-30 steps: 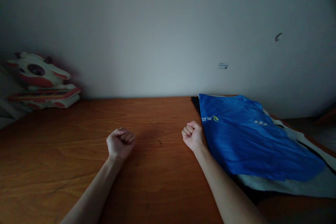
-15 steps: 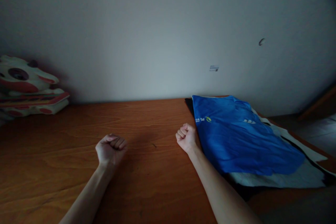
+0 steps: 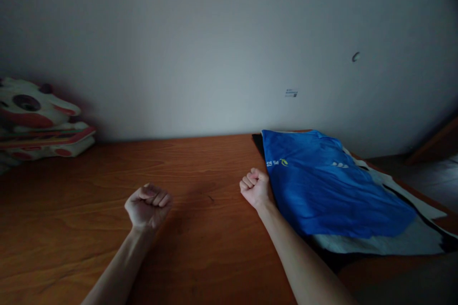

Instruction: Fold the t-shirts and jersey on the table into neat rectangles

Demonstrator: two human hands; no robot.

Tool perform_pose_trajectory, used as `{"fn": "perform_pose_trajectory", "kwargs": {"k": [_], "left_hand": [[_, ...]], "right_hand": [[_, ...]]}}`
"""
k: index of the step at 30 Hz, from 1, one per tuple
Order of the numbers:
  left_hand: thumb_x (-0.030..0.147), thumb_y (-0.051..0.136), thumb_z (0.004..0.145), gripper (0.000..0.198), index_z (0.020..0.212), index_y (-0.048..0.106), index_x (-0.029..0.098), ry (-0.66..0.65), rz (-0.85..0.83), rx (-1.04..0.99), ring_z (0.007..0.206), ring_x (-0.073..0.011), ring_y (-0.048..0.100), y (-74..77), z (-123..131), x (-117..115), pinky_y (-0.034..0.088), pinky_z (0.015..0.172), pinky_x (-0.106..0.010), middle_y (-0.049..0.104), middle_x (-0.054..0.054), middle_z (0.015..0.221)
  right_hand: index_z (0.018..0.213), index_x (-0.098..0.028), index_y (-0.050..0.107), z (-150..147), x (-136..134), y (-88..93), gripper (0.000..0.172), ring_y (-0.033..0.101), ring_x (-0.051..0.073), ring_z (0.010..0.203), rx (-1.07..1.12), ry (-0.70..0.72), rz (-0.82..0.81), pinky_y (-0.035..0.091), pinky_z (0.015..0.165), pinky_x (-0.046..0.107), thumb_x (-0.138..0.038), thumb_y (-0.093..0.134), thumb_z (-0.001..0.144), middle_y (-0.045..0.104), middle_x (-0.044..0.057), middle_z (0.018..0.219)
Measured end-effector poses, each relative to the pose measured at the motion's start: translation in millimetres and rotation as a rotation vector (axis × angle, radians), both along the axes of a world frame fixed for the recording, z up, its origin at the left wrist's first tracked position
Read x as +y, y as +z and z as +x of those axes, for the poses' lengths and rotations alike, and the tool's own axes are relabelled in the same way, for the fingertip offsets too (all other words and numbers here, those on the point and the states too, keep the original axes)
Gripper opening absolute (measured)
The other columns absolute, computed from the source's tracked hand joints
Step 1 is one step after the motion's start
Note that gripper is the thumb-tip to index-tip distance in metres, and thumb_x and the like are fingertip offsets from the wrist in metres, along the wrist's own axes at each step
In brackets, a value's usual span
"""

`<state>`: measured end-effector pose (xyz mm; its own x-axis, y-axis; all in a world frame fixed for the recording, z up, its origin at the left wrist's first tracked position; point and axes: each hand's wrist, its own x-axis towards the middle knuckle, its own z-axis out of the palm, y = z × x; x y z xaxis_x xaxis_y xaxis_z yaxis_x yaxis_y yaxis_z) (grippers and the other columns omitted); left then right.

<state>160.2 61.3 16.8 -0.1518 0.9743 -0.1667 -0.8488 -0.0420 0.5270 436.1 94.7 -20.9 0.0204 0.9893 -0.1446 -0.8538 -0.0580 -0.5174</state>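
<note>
My left hand point(image 3: 148, 207) is closed in a fist over the brown wooden table point(image 3: 200, 267), its curled fingers turned up, and nothing shows in it. To the right, my right hand point(image 3: 255, 188) also makes a fist with no object visible in it. It is close to the left edge of a blue shirt point(image 3: 332, 190), which lies spread flat with white and yellow-green print. Under the shirt are a grey cloth point(image 3: 386, 243) and some black and white fabric, mostly covered.
At the far left stands a white and red cow-shaped toy keyboard point(image 3: 50, 138). Behind the table rises a pale wall point(image 3: 186, 57) with a small printed label point(image 3: 291, 93) and a hook-like mark point(image 3: 355, 56). Floor shows past the table's right edge.
My left fist has shifted slightly left and turned a little. My right fist stays almost where it was, and the pile of clothes is unchanged.
</note>
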Motion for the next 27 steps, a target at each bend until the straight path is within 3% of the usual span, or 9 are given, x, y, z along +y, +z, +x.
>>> {"fn": "perform_pose_trajectory", "kwargs": {"k": [10, 21, 27], "left_hand": [[0.006, 0.051, 0.045, 0.045, 0.05, 0.008, 0.02, -0.177, 0.18, 0.009, 0.043, -0.0073, -0.004, -6.7, -5.6, -1.6, 0.004, 0.037, -0.027, -0.003, 0.008, 0.048], [0.006, 0.054, 0.04, 0.049, 0.051, 0.007, 0.019, -0.146, 0.151, 0.004, 0.044, -0.0073, -0.005, -7.6, -3.5, -0.9, 0.004, 0.036, -0.028, -0.002, 0.007, 0.05], [0.006, 0.054, 0.041, 0.05, 0.052, 0.007, 0.019, -0.16, 0.154, -0.001, 0.044, -0.0074, -0.006, -6.8, -4.1, -2.6, 0.004, 0.036, -0.027, -0.004, 0.007, 0.051]], "right_hand": [[0.058, -0.021, 0.005, 1.6, -3.3, 0.0, 0.049, 0.0, 0.007, 0.044, 0.024, 0.041, 0.066, 0.011, 0.037, 0.019, -0.013, 0.053, 0.052, 0.003, -0.011, 0.046], [0.059, -0.021, 0.004, 2.6, -4.2, 1.0, 0.049, -0.002, 0.008, 0.045, 0.103, 0.111, 0.081, 0.005, 0.036, 0.018, -0.01, 0.051, 0.055, 0.0, -0.011, 0.049], [0.058, -0.022, 0.005, 3.3, -3.6, -0.6, 0.051, -0.002, 0.007, 0.044, 0.073, 0.128, 0.109, 0.008, 0.035, 0.017, -0.012, 0.055, 0.054, 0.0, -0.012, 0.049]]}}
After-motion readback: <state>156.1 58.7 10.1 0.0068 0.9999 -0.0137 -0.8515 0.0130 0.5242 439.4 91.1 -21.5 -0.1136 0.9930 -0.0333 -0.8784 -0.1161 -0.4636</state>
